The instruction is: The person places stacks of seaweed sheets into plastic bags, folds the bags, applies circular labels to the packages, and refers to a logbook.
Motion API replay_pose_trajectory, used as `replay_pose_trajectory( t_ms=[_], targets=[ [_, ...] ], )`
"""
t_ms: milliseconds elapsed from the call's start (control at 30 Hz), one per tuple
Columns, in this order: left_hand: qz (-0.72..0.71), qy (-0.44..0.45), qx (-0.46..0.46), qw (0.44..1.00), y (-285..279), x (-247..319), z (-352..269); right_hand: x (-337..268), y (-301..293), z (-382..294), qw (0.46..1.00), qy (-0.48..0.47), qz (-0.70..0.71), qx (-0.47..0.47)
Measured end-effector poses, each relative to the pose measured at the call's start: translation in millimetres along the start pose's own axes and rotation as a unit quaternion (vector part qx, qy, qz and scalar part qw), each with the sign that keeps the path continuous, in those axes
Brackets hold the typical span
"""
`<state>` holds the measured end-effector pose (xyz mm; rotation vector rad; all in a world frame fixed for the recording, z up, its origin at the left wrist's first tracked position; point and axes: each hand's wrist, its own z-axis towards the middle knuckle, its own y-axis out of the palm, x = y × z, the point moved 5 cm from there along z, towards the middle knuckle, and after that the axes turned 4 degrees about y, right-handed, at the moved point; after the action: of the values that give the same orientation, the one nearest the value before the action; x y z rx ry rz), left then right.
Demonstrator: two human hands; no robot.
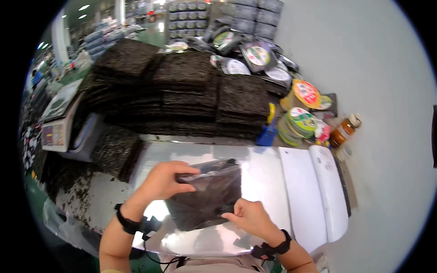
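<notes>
A clear plastic bag (205, 203) with a dark seaweed-like stack inside lies tilted over a shiny metal worktop (263, 177). My left hand (167, 181) grips its upper left edge, thumb below and fingers above. At the lower right side, my right hand (251, 216) pinches the plastic between thumb and curled fingers. The bag's upper end looks loose and crumpled; whether it is sealed cannot be told. Beyond the worktop stand tall stacks of dried seaweed sheets (186, 68).
Rolls of round labels (297, 126), a blue-and-yellow tool (267, 134) and an amber bottle (344, 131) stand at right, near a curled white sheet (304, 194). A scale (56, 136) and a plastic bin (87, 140) sit left. Labelled packs (257, 56) pile up behind, beside a pale wall (368, 85).
</notes>
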<state>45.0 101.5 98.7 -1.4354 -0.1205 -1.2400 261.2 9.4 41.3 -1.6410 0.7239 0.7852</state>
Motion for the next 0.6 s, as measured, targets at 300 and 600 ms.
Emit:
replay_pose_trajectory(
  t_ms=[300, 600],
  targets=[
    [-0.163, -0.131, -0.139, 0.968, 28, -53, 22, 245, -289, 9, 0.825, 0.164, -0.349, 0.413],
    [-0.244, -0.284, -0.214, 0.902, 69, -119, 13, 302, -259, 44, 0.809, 0.094, -0.374, 0.443]
  ],
)
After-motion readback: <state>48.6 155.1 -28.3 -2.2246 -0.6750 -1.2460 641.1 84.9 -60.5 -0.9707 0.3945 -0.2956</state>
